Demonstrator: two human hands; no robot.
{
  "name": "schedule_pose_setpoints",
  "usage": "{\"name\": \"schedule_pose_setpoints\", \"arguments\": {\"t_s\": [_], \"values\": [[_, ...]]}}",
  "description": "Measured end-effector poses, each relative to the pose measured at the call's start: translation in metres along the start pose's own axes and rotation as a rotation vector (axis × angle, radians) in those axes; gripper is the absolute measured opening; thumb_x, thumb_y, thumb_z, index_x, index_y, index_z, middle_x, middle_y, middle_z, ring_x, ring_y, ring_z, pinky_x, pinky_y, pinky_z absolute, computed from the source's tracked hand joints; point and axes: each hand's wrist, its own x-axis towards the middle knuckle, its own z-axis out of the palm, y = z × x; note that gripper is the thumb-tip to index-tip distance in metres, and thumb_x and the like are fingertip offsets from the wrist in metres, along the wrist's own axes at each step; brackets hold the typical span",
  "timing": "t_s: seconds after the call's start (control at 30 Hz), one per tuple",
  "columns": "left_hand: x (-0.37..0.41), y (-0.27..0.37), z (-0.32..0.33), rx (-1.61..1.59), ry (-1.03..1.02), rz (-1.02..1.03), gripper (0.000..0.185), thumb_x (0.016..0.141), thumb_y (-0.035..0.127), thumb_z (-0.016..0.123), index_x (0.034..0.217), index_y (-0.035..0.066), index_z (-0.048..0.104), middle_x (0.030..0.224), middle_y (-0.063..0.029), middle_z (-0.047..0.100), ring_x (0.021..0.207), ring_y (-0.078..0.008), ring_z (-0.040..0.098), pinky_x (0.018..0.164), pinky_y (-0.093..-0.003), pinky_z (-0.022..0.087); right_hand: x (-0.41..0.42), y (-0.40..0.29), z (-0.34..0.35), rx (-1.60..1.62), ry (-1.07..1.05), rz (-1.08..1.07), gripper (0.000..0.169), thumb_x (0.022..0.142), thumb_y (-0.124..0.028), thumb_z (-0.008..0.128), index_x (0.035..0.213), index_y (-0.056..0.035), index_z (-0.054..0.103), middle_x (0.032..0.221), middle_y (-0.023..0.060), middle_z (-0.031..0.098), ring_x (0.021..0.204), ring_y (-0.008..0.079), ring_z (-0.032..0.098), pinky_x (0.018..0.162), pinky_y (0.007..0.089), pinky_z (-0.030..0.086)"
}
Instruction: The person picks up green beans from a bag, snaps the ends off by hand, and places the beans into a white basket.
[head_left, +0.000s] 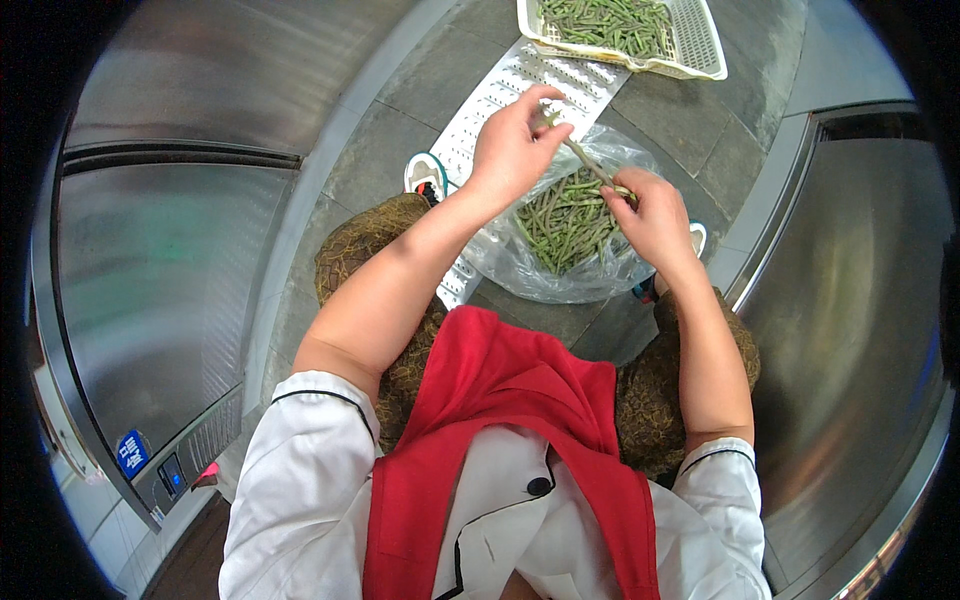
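A long green bean (589, 160) runs between my two hands above an open clear plastic bag (499, 251). My left hand (525, 139) pinches its upper end near the perforated metal grate. At its lower end, the fingertips of my right hand (652, 214) close on the bean. Below the hands, a heap of long green beans (568, 225) lies in the bag. Farther forward stands a white plastic basket (705, 45) holding a pile of short bean pieces (611, 26).
A perforated metal grate (465, 124) crosses the grey tile floor (367, 157), partly under the bag and basket. Stainless steel cabinet doors (165, 262) stand at the left. Another steel door (840, 300) borders the right side. My shoes flank the bag.
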Motion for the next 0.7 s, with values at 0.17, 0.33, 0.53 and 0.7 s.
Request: {"name": "schedule_pose_setpoints", "arguments": {"t_s": [0.17,0.33,0.53,0.7], "values": [[-0.018,0.008,0.007,0.314,-0.344,0.307,0.020,0.077,0.019,0.066,0.095,0.010,0.064,0.082,-0.0085,0.058,0.077,-0.0287,0.060,0.066,-0.0389,0.048,0.000,0.002,-0.001,-0.043,-0.097,-0.044,0.020,0.080,-0.021,0.062,0.084,-0.0014,0.061,0.077,0.0179,0.060,0.073,0.0374,0.058,0.063,0.0444,0.044],[-0.022,0.002,0.010,0.357,-0.471,0.328,0.016,0.076,0.017,0.065,0.090,0.009,0.063,0.081,-0.0085,0.058,0.079,-0.0308,0.059,0.067,-0.0416,0.047,0.001,0.002,-0.004,0.123,-0.266,-0.008,0.020,0.080,-0.019,0.063,0.085,0.0005,0.060,0.074,0.0214,0.058,0.072,0.0390,0.056,0.062,0.0440,0.042],[-0.022,0.000,0.012,0.204,-0.509,0.334,0.018,0.077,0.015,0.066,0.093,0.007,0.063,0.081,-0.0086,0.060,0.078,-0.0280,0.060,0.067,-0.0377,0.047,-0.001,0.016,-0.003,0.326,-0.313,-0.050,0.021,0.083,-0.019,0.062,0.087,0.0013,0.060,0.068,0.0158,0.056,0.062,0.0233,0.052,0.059,0.0357,0.041],[-0.019,-0.015,0.019,-0.358,-0.496,0.016,0.021,0.087,0.019,0.061,0.098,0.002,0.062,0.080,-0.0013,0.061,0.074,-0.0118,0.057,0.065,-0.0279,0.045,0.004,0.006,-0.018,0.531,-0.280,0.015,0.022,0.089,-0.021,0.059,0.084,-0.0001,0.058,0.064,0.0026,0.051,0.065,0.0088,0.044,0.057,0.0287,0.038]]}}
